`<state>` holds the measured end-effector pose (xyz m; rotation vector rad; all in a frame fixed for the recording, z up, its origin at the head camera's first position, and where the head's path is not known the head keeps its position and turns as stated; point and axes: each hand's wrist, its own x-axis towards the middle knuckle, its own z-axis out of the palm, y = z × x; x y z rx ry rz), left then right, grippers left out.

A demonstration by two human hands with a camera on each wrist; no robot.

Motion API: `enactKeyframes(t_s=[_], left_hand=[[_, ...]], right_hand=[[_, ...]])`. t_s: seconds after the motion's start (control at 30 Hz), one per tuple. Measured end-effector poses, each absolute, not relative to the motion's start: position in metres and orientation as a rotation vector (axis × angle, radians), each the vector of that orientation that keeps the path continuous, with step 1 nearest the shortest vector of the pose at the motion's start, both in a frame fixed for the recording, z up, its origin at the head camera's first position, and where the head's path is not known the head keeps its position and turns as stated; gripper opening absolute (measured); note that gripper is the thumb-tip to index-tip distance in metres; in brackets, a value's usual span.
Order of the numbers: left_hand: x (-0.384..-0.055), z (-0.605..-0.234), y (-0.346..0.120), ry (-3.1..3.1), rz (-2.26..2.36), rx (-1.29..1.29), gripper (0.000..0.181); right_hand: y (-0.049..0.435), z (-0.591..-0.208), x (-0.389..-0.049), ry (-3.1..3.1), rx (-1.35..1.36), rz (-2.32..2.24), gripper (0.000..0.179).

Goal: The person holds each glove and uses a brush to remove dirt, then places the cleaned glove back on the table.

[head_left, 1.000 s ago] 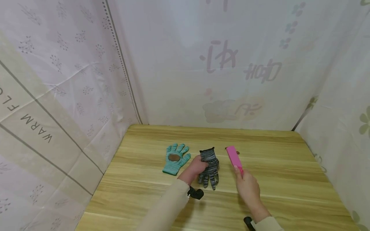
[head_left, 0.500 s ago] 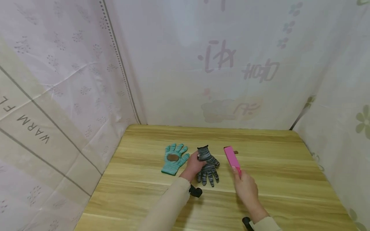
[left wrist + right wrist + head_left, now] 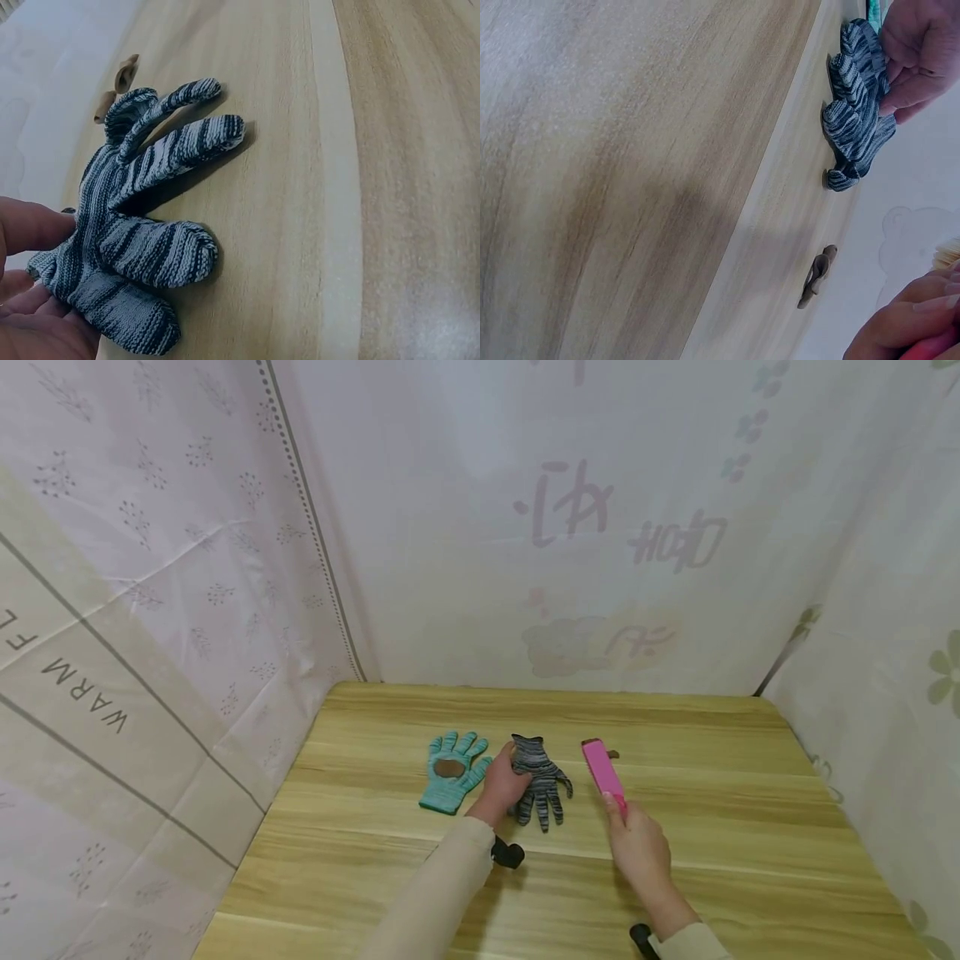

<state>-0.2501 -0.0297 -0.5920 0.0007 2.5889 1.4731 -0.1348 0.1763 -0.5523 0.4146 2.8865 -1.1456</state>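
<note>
My left hand (image 3: 502,787) pinches a black-and-grey striped knit glove (image 3: 540,768) by its left side near the cuff. The thumb lies on top, and the glove's fingers spread toward the near side of the table. In the left wrist view, those striped fingers (image 3: 169,157) stick out over the wood. My right hand (image 3: 641,847) grips the handle of a pink brush (image 3: 602,767), whose pale bristles (image 3: 946,253) show at the edge of the right wrist view. Close to the brush's far end lies a small curled brown piece (image 3: 817,276).
Left of my left hand lies a teal knit glove (image 3: 442,797), fingers pointing away, with a brown oval (image 3: 450,768) on its middle. The wood-grain table (image 3: 375,877) ends at printed curtains (image 3: 465,568) behind and on both sides.
The striped glove has turned in my left hand, its fingers swinging right and away from me. My right hand and the brush have barely moved.
</note>
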Motion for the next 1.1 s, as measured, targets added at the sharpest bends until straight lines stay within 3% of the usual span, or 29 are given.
enactKeyframes(t_s=[0.63, 0.87, 1.1], left_hand=[[-0.235, -0.594, -0.044, 2.677, 1.566, 0.157, 0.045], [-0.224, -0.593, -0.052, 2.723, 1.745, 0.063, 0.015], [-0.219, -0.594, -0.067, 2.863, 1.683, -0.019, 0.012]], right_hand=[[0.176, -0.555, -0.135, 2.887, 0.395, -1.131, 0.064], [0.172, -0.556, -0.134, 2.875, 0.4, -1.158, 0.063], [0.167, -0.56, -0.135, 2.84, 0.357, -1.225, 0.062]])
